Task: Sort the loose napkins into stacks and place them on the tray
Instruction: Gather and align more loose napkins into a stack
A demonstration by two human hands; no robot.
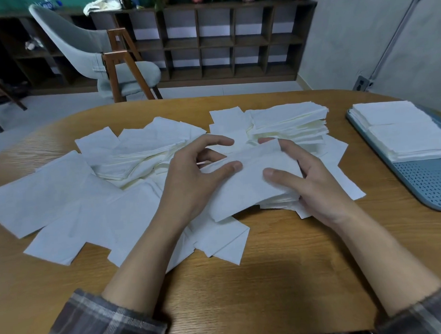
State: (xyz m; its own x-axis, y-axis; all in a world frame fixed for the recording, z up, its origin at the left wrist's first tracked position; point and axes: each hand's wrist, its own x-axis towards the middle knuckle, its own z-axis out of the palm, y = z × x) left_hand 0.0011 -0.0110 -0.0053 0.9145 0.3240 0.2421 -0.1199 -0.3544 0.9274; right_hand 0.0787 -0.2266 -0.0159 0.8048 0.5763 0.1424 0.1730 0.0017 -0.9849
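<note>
White loose napkins [65, 197] lie scattered over the middle and left of the wooden table [243, 278]. A small stack of napkins [245, 186] is held between both hands above the pile. My left hand [192, 180] grips its left edge, thumb on top. My right hand [312, 186] holds its right side, thumb on top and fingers curled behind. A blue-grey perforated tray [425, 184] sits at the right edge, carrying neat napkin stacks [403, 128]. A thicker heap of napkins [293, 121] lies behind my hands.
A grey chair with wooden legs [111, 63] stands beyond the table's far left. A dark wooden cubby shelf [222, 41] lines the back wall. Bare tabletop shows in front of the pile, near my sleeves.
</note>
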